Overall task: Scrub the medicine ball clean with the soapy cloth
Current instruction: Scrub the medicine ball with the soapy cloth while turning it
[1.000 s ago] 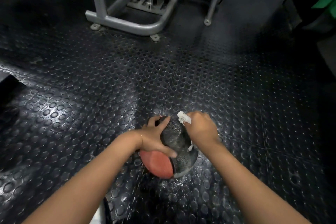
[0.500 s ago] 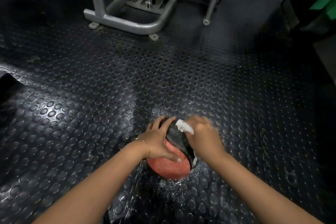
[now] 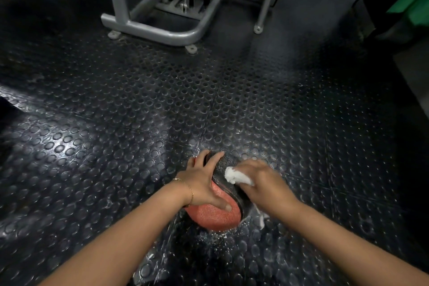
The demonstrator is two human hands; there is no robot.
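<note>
A red and black medicine ball point(image 3: 214, 215) sits on the studded rubber floor just in front of me. My left hand point(image 3: 204, 183) grips its left side, fingers curled over the top and thumb pressed on the red panel. My right hand point(image 3: 262, 183) holds a white soapy cloth point(image 3: 235, 176) against the ball's black upper right side; the hand looks blurred. A tail of cloth hangs below the wrist. The ball's right side is hidden by the hand.
The black studded floor point(image 3: 116, 146) is wet with foam flecks around the ball. A grey steel gym machine base point(image 3: 162, 30) stands at the back. A dark and green object point(image 3: 406, 2) is at the far right.
The ball has turned so more of the red panel faces me. My right hand with the cloth has slid down and across the black top. My left hand keeps its hold.
</note>
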